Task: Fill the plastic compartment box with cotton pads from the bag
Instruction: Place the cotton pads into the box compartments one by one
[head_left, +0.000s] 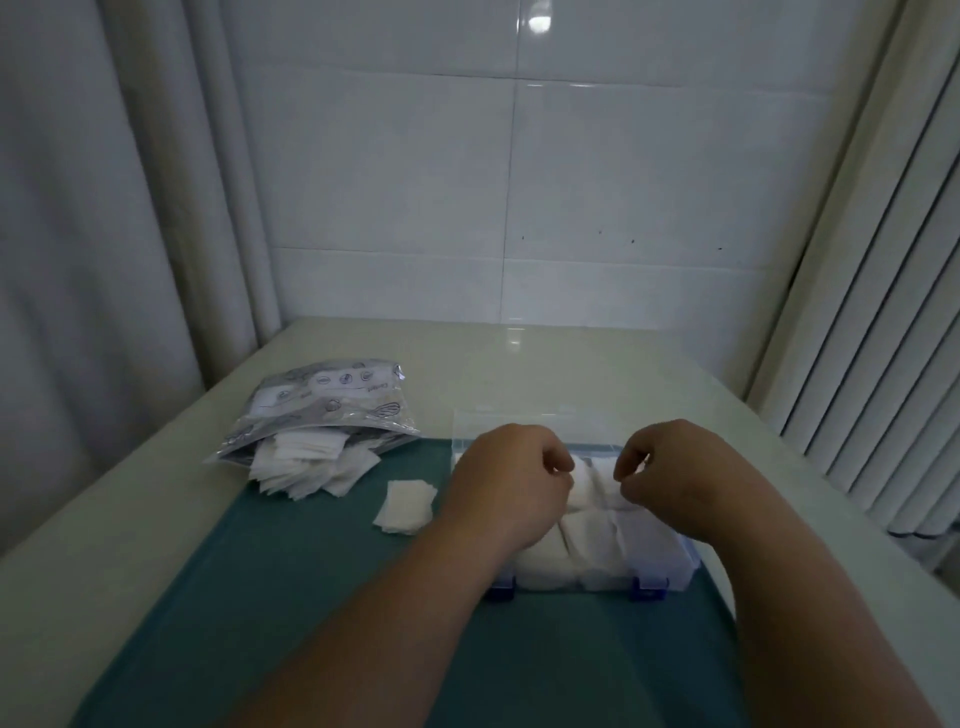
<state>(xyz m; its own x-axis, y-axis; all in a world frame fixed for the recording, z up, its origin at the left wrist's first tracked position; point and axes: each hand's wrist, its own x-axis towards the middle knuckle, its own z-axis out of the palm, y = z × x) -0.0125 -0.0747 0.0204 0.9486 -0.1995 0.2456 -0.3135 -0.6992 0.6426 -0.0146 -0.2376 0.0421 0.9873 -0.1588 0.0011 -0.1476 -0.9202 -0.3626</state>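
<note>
The clear plastic compartment box with blue latches lies on the green mat, its lid tilted up behind. White cotton pads fill its compartments. My left hand hovers over the box's left part with fingers curled, and my right hand is over the right part with fingers curled. Both seem to pinch a pad between them above the box; the grip itself is partly hidden. The printed bag lies at the left with pads spilling from its mouth.
A small stack of loose pads lies on the green mat between bag and box. The mat covers the near part of a pale table. Curtains hang left, slatted blinds right, a tiled wall behind.
</note>
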